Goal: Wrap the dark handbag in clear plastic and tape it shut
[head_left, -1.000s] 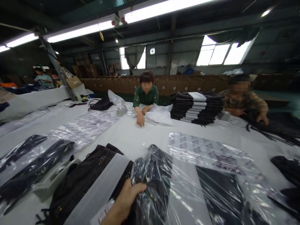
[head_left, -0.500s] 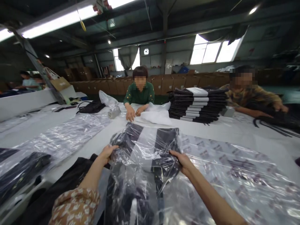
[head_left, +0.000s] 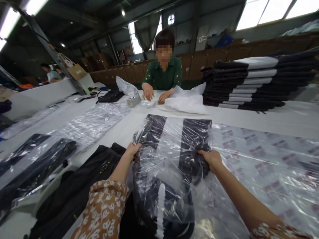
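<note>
The left hand (head_left: 131, 151) and the right hand (head_left: 211, 158) each pinch a side of the bagged dark garment (head_left: 174, 142) on the white table (head_left: 261, 119). The garment looks already inside its clear bag; its near end still bunches. Beyond it sits a stack of folded garments (head_left: 249, 83).

Brown sleeves with a white flower print, pushed up both bare forearms
</note>
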`<move>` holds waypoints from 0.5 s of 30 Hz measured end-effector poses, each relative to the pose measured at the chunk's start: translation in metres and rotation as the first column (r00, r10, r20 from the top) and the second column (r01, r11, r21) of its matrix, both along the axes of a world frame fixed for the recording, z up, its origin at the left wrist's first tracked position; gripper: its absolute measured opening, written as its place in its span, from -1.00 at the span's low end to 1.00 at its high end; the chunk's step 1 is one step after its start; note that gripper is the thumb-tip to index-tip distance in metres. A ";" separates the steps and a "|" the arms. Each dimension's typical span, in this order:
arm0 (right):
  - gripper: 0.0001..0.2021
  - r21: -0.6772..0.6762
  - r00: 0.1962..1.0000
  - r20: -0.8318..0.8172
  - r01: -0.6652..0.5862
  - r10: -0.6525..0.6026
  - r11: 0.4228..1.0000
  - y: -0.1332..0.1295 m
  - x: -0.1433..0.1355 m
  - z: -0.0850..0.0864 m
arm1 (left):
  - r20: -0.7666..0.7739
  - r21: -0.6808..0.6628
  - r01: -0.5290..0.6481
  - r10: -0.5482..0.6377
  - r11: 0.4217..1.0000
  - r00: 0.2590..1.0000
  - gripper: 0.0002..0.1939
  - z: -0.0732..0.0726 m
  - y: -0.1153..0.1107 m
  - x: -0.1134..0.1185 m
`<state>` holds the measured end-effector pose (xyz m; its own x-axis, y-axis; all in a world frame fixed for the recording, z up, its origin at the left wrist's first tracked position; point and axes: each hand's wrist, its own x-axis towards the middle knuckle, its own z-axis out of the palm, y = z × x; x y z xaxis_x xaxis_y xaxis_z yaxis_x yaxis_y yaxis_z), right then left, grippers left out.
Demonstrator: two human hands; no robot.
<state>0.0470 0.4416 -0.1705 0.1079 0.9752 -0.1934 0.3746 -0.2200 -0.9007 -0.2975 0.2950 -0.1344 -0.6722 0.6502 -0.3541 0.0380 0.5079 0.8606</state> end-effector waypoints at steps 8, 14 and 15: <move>-0.48 0.007 0.913 0.405 -0.045 0.038 0.999 -0.010 -0.002 0.034 | -0.498 0.230 0.256 -0.112 0.939 0.860 -0.35 0.077 -0.105 0.047; -0.16 0.346 0.853 0.521 -0.174 -0.035 0.922 -0.070 0.014 0.103 | -0.909 -0.226 0.616 -0.391 0.754 0.144 -0.32 0.064 -0.221 0.142; -0.22 0.440 0.859 0.512 -0.234 -0.028 0.867 -0.093 0.020 0.115 | -0.915 -0.259 0.606 -0.392 0.752 0.095 -0.30 0.054 -0.230 0.151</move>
